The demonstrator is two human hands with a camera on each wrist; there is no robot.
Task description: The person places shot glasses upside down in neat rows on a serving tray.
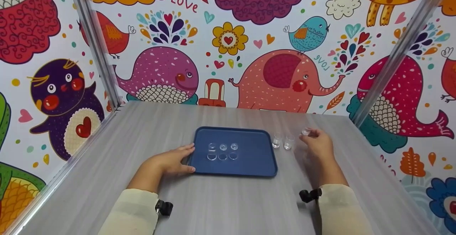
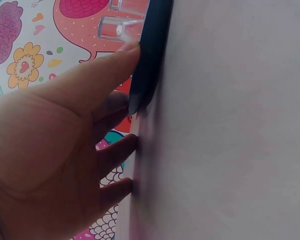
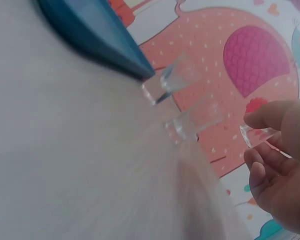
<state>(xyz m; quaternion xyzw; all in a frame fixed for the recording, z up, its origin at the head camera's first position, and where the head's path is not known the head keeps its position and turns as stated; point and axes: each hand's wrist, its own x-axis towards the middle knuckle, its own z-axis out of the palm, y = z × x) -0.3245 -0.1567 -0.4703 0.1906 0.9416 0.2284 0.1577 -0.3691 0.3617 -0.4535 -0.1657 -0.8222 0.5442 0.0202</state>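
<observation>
You had six glasses [image 1: 223, 147] and one tray [image 1: 249, 165] before you. Three glasses stood mouth down in a row on the tray, two stood upright on the worktop [image 1: 231, 206] just beside its right edge, and your right grip [image 1: 320, 144] held the sixth, narrowly pinched between thumb and fingertips, to the right of that pair. All were small, clear and colourless; the upright two flared from thick bases. Your left grip [image 1: 175, 160] was wide, its thumb and fingers spread, touching the blue tray's left edge.

Cartoon-animal walls [image 1: 228, 71] around a grey table [image 1: 231, 204]
</observation>
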